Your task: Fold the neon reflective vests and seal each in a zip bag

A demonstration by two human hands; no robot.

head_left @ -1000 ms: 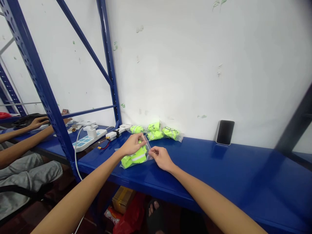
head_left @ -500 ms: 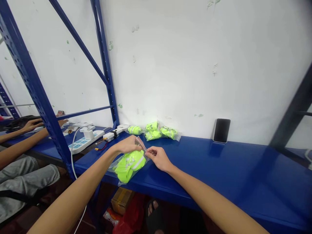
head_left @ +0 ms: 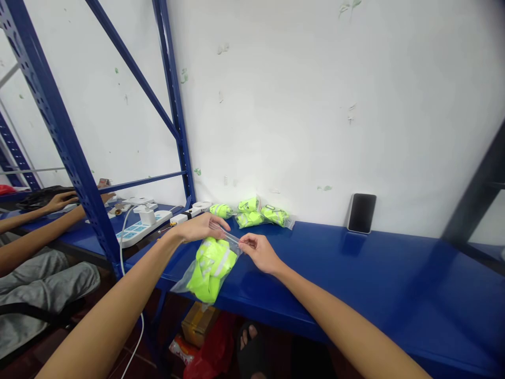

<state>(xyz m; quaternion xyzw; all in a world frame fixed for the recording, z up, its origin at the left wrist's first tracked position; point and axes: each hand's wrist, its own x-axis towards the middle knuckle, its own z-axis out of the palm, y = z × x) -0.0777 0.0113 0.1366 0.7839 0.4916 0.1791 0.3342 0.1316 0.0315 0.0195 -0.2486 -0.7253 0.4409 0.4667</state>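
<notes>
A clear zip bag holds a folded neon-yellow safety vest with pale reflective strips. It hangs partly over the front edge of the blue table. My left hand pinches the bag's top edge, thumb in front and fingers behind. At the right end of that same edge, my right hand grips the corner between thumb and fingers. The zip strip runs stretched between both hands.
Several bagged neon-yellow vests lie by the wall. A phone leans there on the blue table. Left are a power strip, a white cable, a rack post and another person's hands. Below sits a cardboard box.
The bag's opening has flattened into a straighter line between my hands. Its lower part has swung down a little, and my left hand has shifted slightly left along the edge.
</notes>
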